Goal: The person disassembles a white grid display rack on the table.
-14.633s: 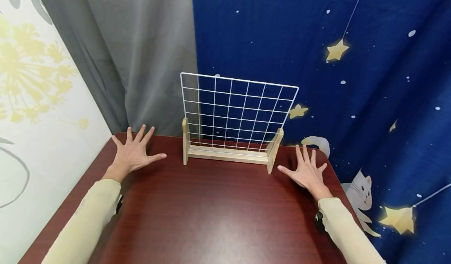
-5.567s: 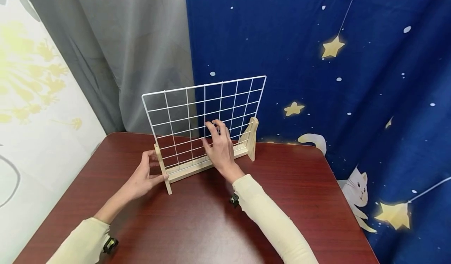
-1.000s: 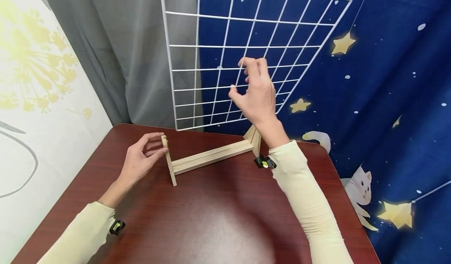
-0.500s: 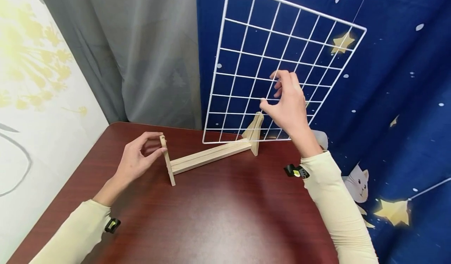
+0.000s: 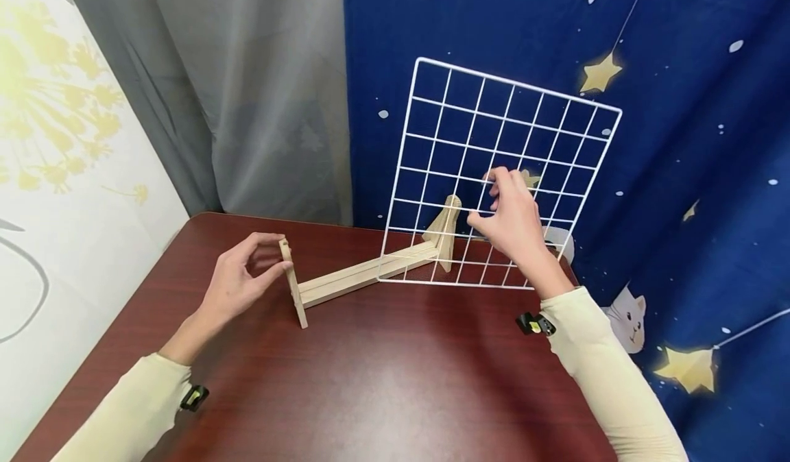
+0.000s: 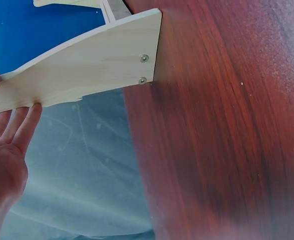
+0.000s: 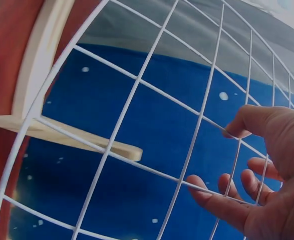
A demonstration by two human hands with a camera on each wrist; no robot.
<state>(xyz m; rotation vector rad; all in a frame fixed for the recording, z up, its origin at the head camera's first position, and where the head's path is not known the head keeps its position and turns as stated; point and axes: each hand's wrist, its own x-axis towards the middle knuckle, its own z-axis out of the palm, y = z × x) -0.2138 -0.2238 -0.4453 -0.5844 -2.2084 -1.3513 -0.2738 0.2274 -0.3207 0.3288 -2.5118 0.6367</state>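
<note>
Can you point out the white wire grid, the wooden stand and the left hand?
White wire grid (image 5: 459, 176), head view: a wire crossing near its middle.
Wooden stand (image 5: 347, 280), head view: its bottom rail.
Left hand (image 5: 233, 278), head view: middle of the hand.

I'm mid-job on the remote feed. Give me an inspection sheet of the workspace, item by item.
Surface: reddish-brown wood-grain tabletop, light glare in front.
Job's things: wooden stand upright, set at an angle, left end nearer the camera; two screws show low on its left side panel. White wire grid held up, tilted, not seated in the stand; contact with the tabletop cannot be told.
Clutter: nothing seen.
Grippers: left hand pinches the left side panel's upper end; right hand holds the grid by its wires.
Cables: nothing seen.
Surroundings: grey curtain, star-printed blue curtain, white floral-print panel.
</note>
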